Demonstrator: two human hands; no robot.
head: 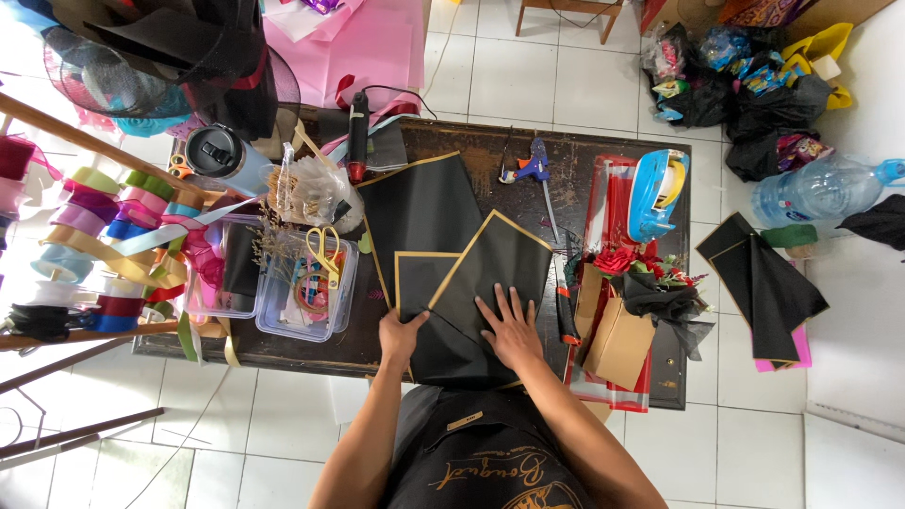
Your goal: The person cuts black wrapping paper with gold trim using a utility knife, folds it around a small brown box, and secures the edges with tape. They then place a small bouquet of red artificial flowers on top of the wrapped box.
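Black wrapping sheets (452, 254) with gold borders lie flat, overlapped and angled, at the table's near centre, partly folded.

Bright, even daylight; sharp; edges bowed.

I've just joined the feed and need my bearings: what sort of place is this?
Probably a small florist's or gift-wrapping workbench. Both hands, left hand and right hand, press black gold-edged wrapping sheets on a dark table; ribbon spools hang at one side, a red rose bouquet lies nearby.
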